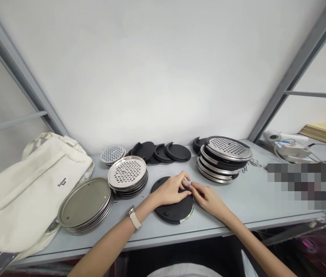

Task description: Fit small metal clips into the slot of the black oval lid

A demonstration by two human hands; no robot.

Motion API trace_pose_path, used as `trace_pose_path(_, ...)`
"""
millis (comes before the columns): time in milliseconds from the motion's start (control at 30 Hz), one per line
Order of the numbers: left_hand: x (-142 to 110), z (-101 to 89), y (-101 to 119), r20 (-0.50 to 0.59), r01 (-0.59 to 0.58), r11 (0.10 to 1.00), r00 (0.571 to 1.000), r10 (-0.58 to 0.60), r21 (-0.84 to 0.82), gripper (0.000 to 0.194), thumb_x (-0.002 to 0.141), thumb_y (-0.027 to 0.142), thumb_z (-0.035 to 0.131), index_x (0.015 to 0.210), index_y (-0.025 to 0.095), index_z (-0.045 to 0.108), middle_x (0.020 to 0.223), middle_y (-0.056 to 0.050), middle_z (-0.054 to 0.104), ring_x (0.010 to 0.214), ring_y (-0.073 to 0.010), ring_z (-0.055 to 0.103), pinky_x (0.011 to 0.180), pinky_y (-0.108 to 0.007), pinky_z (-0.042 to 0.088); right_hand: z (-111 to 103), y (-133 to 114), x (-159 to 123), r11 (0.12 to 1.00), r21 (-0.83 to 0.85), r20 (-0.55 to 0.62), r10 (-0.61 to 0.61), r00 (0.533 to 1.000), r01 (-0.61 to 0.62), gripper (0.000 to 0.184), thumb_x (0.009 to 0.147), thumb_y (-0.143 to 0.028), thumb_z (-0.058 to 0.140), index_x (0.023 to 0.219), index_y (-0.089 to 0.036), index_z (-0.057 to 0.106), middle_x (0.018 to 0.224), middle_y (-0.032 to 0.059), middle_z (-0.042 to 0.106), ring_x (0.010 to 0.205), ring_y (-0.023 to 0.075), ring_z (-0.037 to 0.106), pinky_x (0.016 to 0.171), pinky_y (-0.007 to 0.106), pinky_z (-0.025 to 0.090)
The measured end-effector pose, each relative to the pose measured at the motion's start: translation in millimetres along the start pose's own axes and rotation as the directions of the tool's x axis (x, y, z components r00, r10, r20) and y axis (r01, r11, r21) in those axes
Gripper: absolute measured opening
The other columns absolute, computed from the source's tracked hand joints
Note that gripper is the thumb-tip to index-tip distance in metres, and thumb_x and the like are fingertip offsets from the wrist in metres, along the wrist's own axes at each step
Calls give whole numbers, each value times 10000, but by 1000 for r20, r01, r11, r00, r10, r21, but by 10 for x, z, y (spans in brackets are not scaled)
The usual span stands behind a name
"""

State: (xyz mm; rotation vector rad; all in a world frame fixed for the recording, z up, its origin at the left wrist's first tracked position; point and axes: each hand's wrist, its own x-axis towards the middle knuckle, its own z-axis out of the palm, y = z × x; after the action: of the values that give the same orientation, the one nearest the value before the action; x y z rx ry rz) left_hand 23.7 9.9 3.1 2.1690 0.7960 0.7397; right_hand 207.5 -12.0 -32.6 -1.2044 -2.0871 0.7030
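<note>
A round black disc (172, 213) lies flat on the grey table (232, 204), with a thin steel rim showing along its lower right edge. My left hand (170, 192) rests over the disc, and a wristwatch with a pale strap (134, 217) sits on that wrist. My right hand (207, 198) comes in from the right. Fingertips of both hands pinch a small dark piece (188, 188) at the disc's far edge. The fingers hide most of that piece, so its exact shape cannot be made out.
Stacks of perforated steel plates (126, 173) (228, 149) stand behind my hands, among black discs (163, 153). A plain metal-rimmed stack (84, 202) sits to the left, beside a cream canvas bag (27, 192). A white device with cables (291, 152) lies at the right.
</note>
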Motion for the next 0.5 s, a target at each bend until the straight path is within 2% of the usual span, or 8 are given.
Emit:
trace_pose_path(200, -3, 0, -4, 6, 5, 1000, 1000, -5, -9, 334, 764, 105, 592, 1032, 206, 419, 808, 16, 587, 786, -133, 593, 730, -257, 470, -8, -17, 4, 1000, -8, 10, 5, 1000, -5, 296, 955, -336, 331, 708, -199, 419, 568, -55, 395, 526, 111, 378, 525, 237, 266)
trace_pose_path(500, -1, -7, -11, 19, 11, 1000, 1000, -12, 11, 333, 768, 107, 584, 1030, 206, 403, 912, -23, 612, 810, -142, 596, 740, -273, 474, -9, -18, 2, 1000, -27, 5, 13, 1000, -13, 298, 956, -343, 330, 704, -205, 410, 571, -52, 411, 528, 118, 396, 528, 238, 269)
